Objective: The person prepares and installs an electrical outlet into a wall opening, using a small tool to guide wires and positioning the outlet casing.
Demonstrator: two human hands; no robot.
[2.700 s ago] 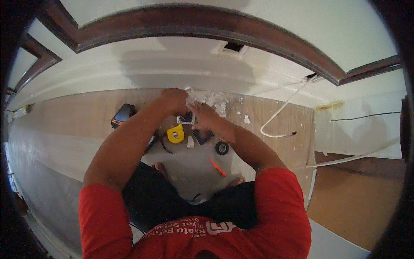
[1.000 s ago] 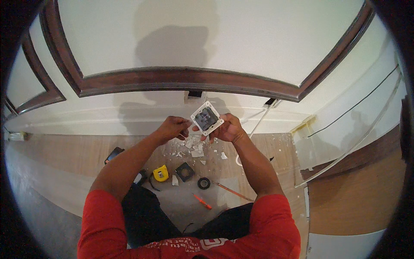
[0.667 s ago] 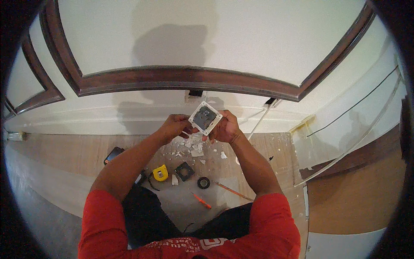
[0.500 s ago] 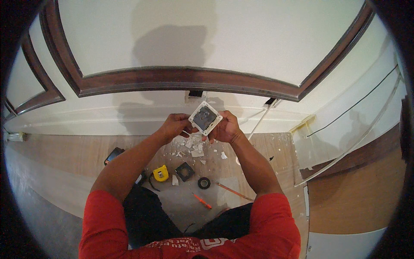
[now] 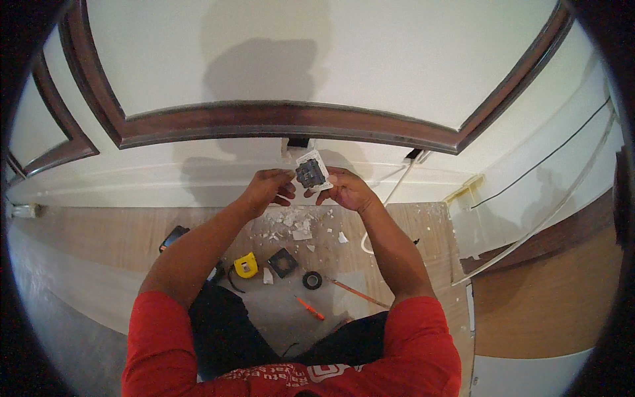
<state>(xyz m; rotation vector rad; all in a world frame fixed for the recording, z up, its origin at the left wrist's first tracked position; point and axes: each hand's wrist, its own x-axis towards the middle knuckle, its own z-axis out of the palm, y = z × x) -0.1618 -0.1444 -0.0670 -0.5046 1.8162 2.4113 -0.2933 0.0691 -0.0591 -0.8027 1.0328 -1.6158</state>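
My right hand (image 5: pixel 350 190) grips a wall socket (image 5: pixel 311 171) by the edge of its white frame. The socket is tilted, with its dark grey back body showing. Close by on its left is my left hand (image 5: pixel 270 190), its fingers loosely bent and apart, holding nothing that I can see. Whether its fingertips touch the socket I cannot tell. Just beyond the socket, a dark rectangular hole (image 5: pixel 298 143) opens in the wall below the brown moulding.
White plaster rubble (image 5: pixel 301 228) lies on the floor under my hands. Nearer me are a yellow tape measure (image 5: pixel 245 266), a black square frame (image 5: pixel 282 263), black tape (image 5: pixel 312 280), an orange screwdriver (image 5: pixel 309 308) and a pencil (image 5: pixel 358 292). A white cable (image 5: pixel 395 187) hangs from a second hole.
The socket has turned in my right hand, so its bulky back now shows more from the side. My left hand has drawn slightly away from it.
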